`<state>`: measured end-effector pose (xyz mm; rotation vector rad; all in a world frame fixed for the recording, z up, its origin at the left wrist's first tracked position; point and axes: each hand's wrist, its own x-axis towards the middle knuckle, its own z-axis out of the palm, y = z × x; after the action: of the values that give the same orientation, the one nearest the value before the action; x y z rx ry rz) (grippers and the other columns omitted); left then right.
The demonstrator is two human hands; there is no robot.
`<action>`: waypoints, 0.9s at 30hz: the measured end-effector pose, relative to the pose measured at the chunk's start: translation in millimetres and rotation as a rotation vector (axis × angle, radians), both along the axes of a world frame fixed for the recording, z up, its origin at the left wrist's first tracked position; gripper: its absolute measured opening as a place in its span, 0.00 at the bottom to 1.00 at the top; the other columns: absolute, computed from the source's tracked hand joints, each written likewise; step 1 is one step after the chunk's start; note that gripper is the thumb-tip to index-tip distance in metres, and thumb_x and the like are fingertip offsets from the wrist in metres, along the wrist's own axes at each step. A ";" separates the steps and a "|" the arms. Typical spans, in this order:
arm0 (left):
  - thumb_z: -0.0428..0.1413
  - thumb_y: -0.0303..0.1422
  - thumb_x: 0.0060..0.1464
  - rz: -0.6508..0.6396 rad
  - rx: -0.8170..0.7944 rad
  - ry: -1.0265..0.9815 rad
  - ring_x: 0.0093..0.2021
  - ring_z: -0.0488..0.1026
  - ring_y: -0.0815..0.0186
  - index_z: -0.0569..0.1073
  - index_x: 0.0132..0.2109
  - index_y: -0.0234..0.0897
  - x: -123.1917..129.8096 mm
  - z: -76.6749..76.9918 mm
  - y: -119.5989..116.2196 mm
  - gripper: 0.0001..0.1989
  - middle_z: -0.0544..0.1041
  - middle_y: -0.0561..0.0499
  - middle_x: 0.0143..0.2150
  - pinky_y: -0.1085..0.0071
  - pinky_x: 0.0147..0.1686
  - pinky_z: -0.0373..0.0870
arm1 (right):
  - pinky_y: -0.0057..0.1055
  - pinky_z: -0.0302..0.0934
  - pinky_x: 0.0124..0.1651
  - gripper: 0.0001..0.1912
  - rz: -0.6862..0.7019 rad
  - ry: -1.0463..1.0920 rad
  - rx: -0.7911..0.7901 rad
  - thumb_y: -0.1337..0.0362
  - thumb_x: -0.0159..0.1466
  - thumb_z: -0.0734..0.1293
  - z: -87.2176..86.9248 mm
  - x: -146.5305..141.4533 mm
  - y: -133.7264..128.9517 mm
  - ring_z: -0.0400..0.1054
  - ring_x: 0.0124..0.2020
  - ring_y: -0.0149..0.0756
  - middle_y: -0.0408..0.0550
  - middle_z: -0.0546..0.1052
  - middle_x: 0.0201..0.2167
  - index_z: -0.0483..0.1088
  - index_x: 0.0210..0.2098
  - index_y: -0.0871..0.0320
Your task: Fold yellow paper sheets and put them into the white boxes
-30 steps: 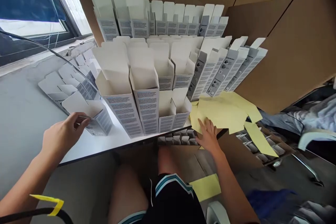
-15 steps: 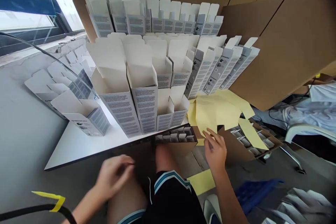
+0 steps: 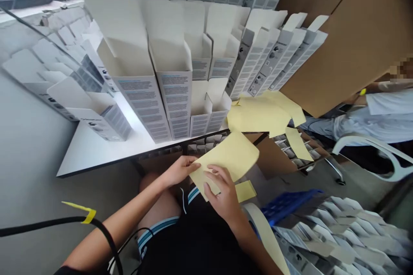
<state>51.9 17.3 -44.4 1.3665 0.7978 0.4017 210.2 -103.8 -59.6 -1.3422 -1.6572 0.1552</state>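
1. The left hand (image 3: 179,171) is reaching in from the lower left. Its fingers are pressed together, with the tips at the left edge of a yellow sheet (image 3: 227,161). I cannot tell whether they are pinching it.
2. The right hand (image 3: 221,190) is lying on the sheet's lower part, just beside the left hand. Its fingers are spread and resting on the face of the sheet, not pinching its edge.
3. The sheet is tilting up and away, between both hands and above the person's black shorts (image 3: 196,240).
4. Beyond the hands, a white table (image 3: 92,159) is holding rows of tall white cartons (image 3: 171,103), standing upright with their flaps open. More cartons (image 3: 32,68) are standing farther left of the hands.
5. Ahead and to the right of the right hand, a pile of yellow sheets (image 3: 258,114) is lying at the table's corner, against a brown cardboard wall (image 3: 342,38).
6. Just right of the right hand, a small yellow piece (image 3: 245,190) is lying partly hidden by the sheet.
7. Farther right, a blue crate (image 3: 287,206) is sitting near a heap of flat cartons (image 3: 342,232).
8. Well right of the hands, a co-worker's pale sleeve (image 3: 389,103) is showing beside a white chair (image 3: 364,142).
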 end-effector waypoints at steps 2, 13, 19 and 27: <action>0.65 0.48 0.52 0.004 0.021 0.059 0.30 0.73 0.67 0.79 0.38 0.28 -26.9 11.8 2.0 0.22 0.79 0.47 0.31 0.74 0.32 0.66 | 0.38 0.69 0.49 0.17 0.071 0.038 0.065 0.73 0.64 0.65 10.7 3.3 4.5 0.68 0.51 0.40 0.54 0.73 0.50 0.73 0.51 0.55; 0.64 0.42 0.56 0.344 0.104 0.035 0.30 0.77 0.66 0.67 0.62 0.34 -102.2 62.8 -49.3 0.31 0.81 0.47 0.36 0.76 0.27 0.70 | 0.24 0.50 0.27 0.22 0.714 0.431 -0.815 0.48 0.63 0.68 27.0 -34.7 68.8 0.56 0.26 0.26 0.41 0.64 0.22 0.65 0.26 0.61; 0.63 0.42 0.58 0.477 0.048 0.051 0.30 0.78 0.66 0.67 0.58 0.33 -122.0 63.3 -75.5 0.26 0.81 0.47 0.35 0.77 0.26 0.72 | 0.25 0.50 0.30 0.23 0.839 0.530 -0.843 0.47 0.64 0.67 21.3 -48.0 66.7 0.55 0.27 0.27 0.43 0.64 0.24 0.69 0.27 0.63; 0.65 0.42 0.56 0.524 0.088 0.108 0.34 0.78 0.65 0.74 0.56 0.33 -137.8 63.4 -80.8 0.24 0.81 0.48 0.34 0.75 0.34 0.73 | 0.24 0.51 0.28 0.23 0.717 0.749 -0.799 0.48 0.61 0.70 1.7 -55.5 55.0 0.55 0.25 0.26 0.43 0.65 0.21 0.71 0.25 0.63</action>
<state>-85.9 -63.6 19.0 1.2563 1.2437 0.7819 154.7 -48.8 -57.9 -0.9302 -1.3492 1.6628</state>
